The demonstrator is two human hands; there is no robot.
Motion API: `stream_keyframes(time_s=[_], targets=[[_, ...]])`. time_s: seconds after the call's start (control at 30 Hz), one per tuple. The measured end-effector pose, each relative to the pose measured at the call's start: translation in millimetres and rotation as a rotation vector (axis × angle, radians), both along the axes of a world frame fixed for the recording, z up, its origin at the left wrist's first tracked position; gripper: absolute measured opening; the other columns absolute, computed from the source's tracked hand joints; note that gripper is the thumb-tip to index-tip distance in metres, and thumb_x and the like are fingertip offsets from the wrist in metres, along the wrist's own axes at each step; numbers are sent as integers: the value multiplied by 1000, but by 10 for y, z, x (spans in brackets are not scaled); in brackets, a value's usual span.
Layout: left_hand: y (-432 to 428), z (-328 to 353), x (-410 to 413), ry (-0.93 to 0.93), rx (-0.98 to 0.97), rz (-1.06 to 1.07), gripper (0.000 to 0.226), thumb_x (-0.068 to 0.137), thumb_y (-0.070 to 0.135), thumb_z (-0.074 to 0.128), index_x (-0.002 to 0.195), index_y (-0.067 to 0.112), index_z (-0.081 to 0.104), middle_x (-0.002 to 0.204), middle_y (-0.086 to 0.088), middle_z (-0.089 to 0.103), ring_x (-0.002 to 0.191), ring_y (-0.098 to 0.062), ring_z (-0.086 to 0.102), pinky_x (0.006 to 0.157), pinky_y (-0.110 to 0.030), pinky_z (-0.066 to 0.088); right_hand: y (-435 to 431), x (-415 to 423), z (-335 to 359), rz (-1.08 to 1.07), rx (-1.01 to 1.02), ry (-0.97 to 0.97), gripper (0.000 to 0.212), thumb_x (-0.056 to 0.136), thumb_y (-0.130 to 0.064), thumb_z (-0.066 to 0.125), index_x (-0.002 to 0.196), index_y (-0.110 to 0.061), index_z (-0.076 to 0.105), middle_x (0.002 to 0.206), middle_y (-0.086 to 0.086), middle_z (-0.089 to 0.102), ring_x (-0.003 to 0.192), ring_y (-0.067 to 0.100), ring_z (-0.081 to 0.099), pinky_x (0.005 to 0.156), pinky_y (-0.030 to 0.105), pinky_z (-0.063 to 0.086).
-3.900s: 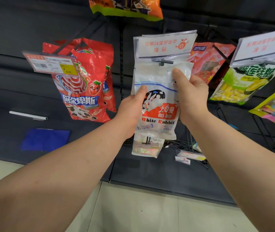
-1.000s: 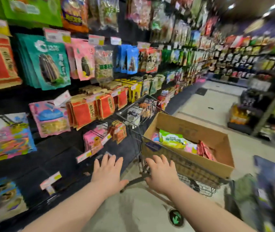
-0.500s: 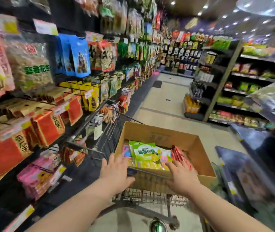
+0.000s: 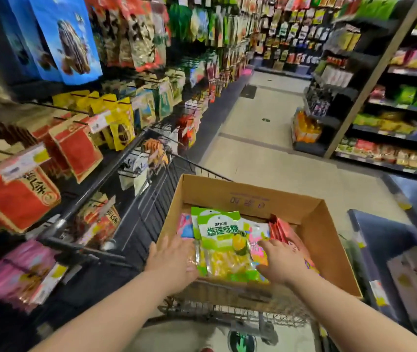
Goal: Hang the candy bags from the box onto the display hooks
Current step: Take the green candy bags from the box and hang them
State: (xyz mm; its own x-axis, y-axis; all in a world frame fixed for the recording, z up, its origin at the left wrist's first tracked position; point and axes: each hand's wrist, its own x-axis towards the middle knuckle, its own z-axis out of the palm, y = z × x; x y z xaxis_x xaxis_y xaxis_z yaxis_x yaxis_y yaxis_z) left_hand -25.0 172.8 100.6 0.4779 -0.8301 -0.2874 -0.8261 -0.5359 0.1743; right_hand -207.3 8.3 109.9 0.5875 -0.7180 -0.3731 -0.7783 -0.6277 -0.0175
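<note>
We cannot read the left hand's [image 4: 174, 260] palm or fingertips: only its back shows, over the cardboard box's [image 4: 334, 252] near left corner. The right hand [image 4: 282, 262] covers part of a pink bag [image 4: 259, 240]. The green candy bag [image 4: 223, 246] hides the bags beneath it. Red bags [image 4: 282, 231] show edges only. Wall packets [image 4: 136, 41] on the left are motion-blurred; price tags [image 4: 20, 161] are unreadable. The cart [image 4: 149, 212] is cut off at the bottom edge.

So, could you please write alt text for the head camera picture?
Two bare hands, left hand and right hand, reach into a cardboard box on a shopping cart, either side of a green candy bag. Snack bags hang along the store aisle.
</note>
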Motion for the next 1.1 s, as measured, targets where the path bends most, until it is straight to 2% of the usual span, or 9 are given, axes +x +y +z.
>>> stream_keyframes(time_s=[0.13, 0.4, 0.63, 0.77, 0.9, 0.97, 1.03, 1.07, 1.1], targets=[[-500, -191, 187, 33, 91, 53, 73, 87, 56, 49, 149, 31, 21, 152, 0, 26, 144, -28, 17, 114, -52, 16, -674, 278, -377, 36, 124, 16, 65, 86, -44, 54, 144, -21, 32, 146, 7, 38, 135, 27, 38, 105, 39, 40], [-1314, -642, 402, 121, 298, 196, 83, 90, 58, 48, 154, 25, 6, 163, -1, 7, 150, -28, 6, 119, -50, 11, -1593, 719, -1075, 36, 357, 67, 70, 86, -37, 58, 145, -15, 29, 142, 14, 41, 131, 30, 42, 103, 37, 40], [-1570, -1140, 504, 189, 361, 279, 81, 88, 58, 48, 153, 27, 10, 162, -1, 9, 147, -27, 16, 116, -50, 21, -1676, 919, -1740, -189, 563, -54, 105, 72, -46, 73, 152, -21, 10, 150, 12, 31, 137, 30, 35, 109, 39, 37], [-1662, -1346, 536, 240, 390, 313, 83, 89, 57, 50, 153, 23, 9, 161, -3, 13, 145, -26, 21, 116, -48, 23, -1624, 955, -1969, -351, 560, -168, 110, 73, -41, 76, 153, -18, 4, 152, 12, 25, 140, 30, 27, 112, 39, 31], [-1742, -1546, 600, 343, 380, 433, 79, 89, 52, 52, 152, 22, 17, 161, -6, 17, 144, -26, 25, 114, -43, 29, -1627, 976, -2087, -519, 650, -319, 98, 65, -23, 84, 144, -13, 27, 133, 8, 52, 118, 27, 52, 96, 35, 46], [-1816, -1601, 629, 422, 326, 538, 69, 89, 46, 55, 146, 19, 29, 157, -10, 26, 140, -27, 33, 110, -38, 35, -1667, 925, -2098, -614, 695, -351, 82, 65, -16, 84, 132, -9, 39, 113, 4, 61, 93, 21, 60, 78, 29, 52], [-1896, -1688, 659, 502, 248, 646, 63, 87, 40, 58, 141, 16, 37, 149, -12, 37, 135, -28, 39, 106, -35, 38, -1740, 821, -2062, -703, 728, -413, 66, 71, -9, 81, 124, -10, 42, 88, 0, 57, 70, 11, 56, 56, 17, 50], [-1937, -1750, 675, 536, 210, 709, 64, 83, 40, 61, 138, 15, 41, 145, -11, 42, 131, -29, 43, 105, -35, 39, -1776, 760, -2017, -747, 724, -458, 63, 73, -8, 79, 123, -13, 40, 85, -1, 55, 67, 9, 54, 54, 14, 49], [-1974, -1822, 691, 568, 168, 773, 69, 76, 43, 64, 136, 15, 43, 141, -11, 47, 127, -29, 47, 103, -37, 41, -1822, 681, -2031, -780, 696, -491, 67, 74, -9, 79, 128, -13, 40, 90, 2, 59, 73, 13, 57, 62, 19, 53]])
